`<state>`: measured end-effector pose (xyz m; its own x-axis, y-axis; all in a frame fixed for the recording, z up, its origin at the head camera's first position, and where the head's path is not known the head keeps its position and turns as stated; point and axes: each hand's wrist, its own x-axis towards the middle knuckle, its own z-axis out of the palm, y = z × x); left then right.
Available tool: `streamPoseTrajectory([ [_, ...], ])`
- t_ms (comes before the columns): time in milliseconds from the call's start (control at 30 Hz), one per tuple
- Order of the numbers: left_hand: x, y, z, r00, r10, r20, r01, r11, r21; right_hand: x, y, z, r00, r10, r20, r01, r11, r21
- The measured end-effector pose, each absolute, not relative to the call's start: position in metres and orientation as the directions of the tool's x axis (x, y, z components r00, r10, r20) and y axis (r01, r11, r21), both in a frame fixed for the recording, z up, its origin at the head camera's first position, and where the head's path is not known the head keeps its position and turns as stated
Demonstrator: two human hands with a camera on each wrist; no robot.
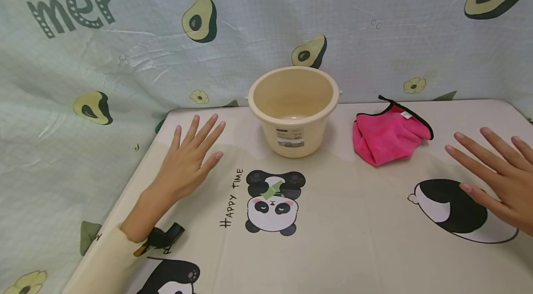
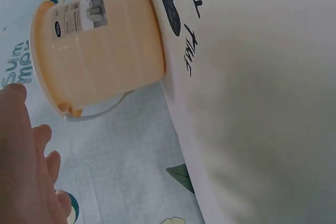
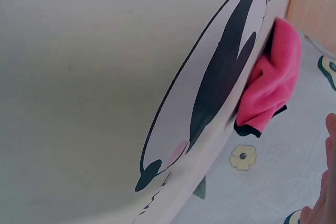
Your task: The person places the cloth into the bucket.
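Observation:
A cream plastic bucket (image 1: 293,132) with a paper label stands upright at the back of the table. To its right lies a crumpled pink cloth (image 1: 385,137) with black edging and a small white tag. My left hand (image 1: 187,160) is held over the table left of the bucket, fingers straight and spread, touching nothing. On the far right my right hand (image 1: 499,174) is spread the same way, nearest to the cloth and apart from it. In the left wrist view the bucket (image 2: 105,51) shows its thin handle hanging at the back. The pink cloth (image 3: 273,77) appears in the right wrist view.
A pale tablecloth (image 1: 333,238) printed with pandas and lettering covers the table. Behind it hangs a light curtain (image 1: 258,12) with avocado prints. A black strap or mount (image 1: 164,236) sits at the left wrist.

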<state>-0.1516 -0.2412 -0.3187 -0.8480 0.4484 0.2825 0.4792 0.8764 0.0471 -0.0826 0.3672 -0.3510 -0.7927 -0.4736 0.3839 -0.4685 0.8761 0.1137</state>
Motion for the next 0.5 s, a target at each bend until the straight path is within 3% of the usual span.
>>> streamPoseTrajectory([
  [500, -0.160, -0.223, -0.310, -0.813, 0.462, 0.353, 0.541, 0.825, 0.165, -0.085, 0.362, -0.353, -0.849, -0.427, 0.312, -0.396, 0.904, 0.161],
])
